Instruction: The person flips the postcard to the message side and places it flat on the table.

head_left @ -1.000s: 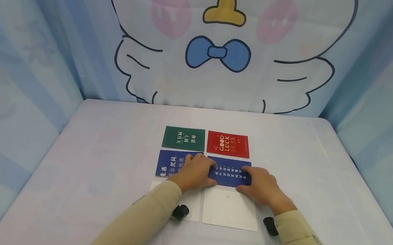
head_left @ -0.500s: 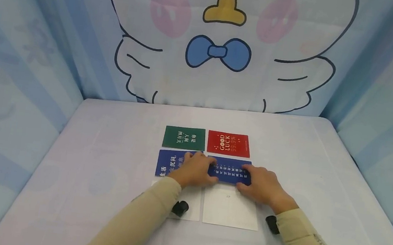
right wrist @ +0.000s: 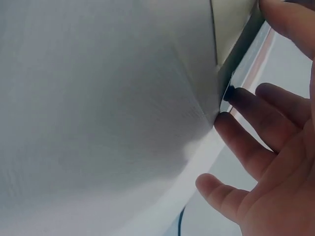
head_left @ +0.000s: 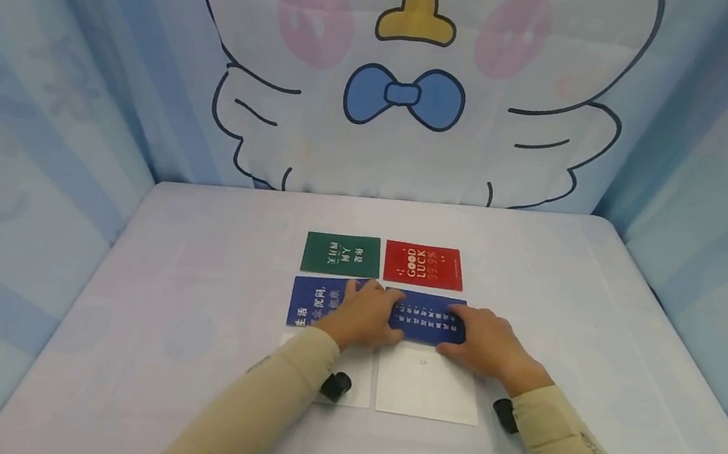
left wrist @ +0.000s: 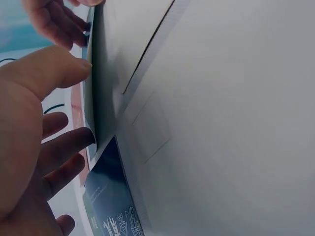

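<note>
My left hand (head_left: 362,315) and right hand (head_left: 490,343) hold a dark blue card (head_left: 423,325) with white lettering between them. Each thumb lies at the near corner and the fingers curl at the far side. In the left wrist view the card (left wrist: 100,93) shows nearly edge-on between the left thumb (left wrist: 66,69) and fingers. The right wrist view has the right fingertips (right wrist: 224,120) at the card's edge. Another blue card (head_left: 311,303) lies to the left, partly hidden under my left hand.
A green card (head_left: 342,255) and a red GOOD LUCK card (head_left: 424,266) lie behind the blue ones. Nearer me are two white cards, one at right (head_left: 428,389) and one at left (head_left: 358,376), partly covered by my left sleeve (head_left: 273,391). A patterned curtain (head_left: 400,163) closes off the back.
Both hands keep their grip on the blue card in almost the same place. The card's tilt and the left fingers shift only slightly.
</note>
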`<state>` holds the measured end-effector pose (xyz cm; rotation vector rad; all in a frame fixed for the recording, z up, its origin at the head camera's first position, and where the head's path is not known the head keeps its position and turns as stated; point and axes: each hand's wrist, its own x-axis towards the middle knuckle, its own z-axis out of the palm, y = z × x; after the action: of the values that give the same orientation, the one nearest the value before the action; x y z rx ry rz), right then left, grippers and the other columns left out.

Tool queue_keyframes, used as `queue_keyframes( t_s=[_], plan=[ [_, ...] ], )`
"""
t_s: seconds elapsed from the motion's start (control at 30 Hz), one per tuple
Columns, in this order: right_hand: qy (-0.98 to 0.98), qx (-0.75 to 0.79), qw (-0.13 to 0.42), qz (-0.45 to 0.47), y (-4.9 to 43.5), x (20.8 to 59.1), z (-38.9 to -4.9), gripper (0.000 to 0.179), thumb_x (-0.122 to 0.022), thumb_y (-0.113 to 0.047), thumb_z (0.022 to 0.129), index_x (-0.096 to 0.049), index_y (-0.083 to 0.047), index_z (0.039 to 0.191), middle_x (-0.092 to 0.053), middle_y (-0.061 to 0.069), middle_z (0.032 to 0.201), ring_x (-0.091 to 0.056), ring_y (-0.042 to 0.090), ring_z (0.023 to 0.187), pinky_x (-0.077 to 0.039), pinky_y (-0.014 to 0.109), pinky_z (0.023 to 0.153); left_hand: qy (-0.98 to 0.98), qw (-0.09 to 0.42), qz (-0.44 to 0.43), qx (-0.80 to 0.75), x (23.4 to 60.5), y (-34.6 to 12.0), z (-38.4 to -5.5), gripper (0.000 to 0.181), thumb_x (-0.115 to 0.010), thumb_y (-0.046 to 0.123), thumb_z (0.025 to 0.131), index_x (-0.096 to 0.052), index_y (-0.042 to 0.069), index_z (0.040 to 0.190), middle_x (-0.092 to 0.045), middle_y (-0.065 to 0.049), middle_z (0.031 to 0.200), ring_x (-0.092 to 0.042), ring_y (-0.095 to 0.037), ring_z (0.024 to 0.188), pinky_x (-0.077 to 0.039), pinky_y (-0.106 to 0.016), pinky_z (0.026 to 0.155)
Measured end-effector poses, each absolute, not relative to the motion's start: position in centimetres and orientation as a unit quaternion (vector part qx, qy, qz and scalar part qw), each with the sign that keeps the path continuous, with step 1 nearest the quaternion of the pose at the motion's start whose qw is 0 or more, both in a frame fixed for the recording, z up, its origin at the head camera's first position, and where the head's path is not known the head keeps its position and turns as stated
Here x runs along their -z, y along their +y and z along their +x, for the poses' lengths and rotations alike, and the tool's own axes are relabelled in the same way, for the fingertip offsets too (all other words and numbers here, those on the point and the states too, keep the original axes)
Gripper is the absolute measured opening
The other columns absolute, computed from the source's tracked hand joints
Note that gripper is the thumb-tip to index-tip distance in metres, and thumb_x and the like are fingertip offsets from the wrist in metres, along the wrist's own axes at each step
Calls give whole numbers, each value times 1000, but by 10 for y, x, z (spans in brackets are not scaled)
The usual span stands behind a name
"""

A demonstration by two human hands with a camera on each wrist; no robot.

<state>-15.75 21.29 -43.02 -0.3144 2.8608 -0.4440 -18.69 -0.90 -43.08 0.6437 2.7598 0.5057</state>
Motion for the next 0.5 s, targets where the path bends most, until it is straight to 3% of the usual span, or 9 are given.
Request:
queue_keyframes(
  t_s=[0.23,0.37,0.5],
  plan=[
    [981,117,88,-128,207,431,-157,66,-65,-34,89,-49,2,142,-65,24,118,-61,40,105,-42,58,100,946,140,219,-196,431,-12,-187,57,-71,40,89,-58,17,139,-65,-1,124,-47,-23,124,-11,-56,116],
    [984,105,63,-130,207,431,-159,55,-54,-25,91,-50,7,136,-68,23,108,-64,38,94,-42,57,98,949,119,221,-190,435,-9,-185,52,-57,41,95,-53,17,141,-67,-5,122,-50,-24,121,-14,-56,113],
    [985,118,63,-109,208,429,-162,49,-53,-18,90,-50,9,130,-68,25,112,-65,41,97,-43,57,97,954,93,218,-182,437,-5,-182,51,-52,35,98,-47,15,144,-66,-10,122,-54,-26,119,-16,-55,112]
  ],
)
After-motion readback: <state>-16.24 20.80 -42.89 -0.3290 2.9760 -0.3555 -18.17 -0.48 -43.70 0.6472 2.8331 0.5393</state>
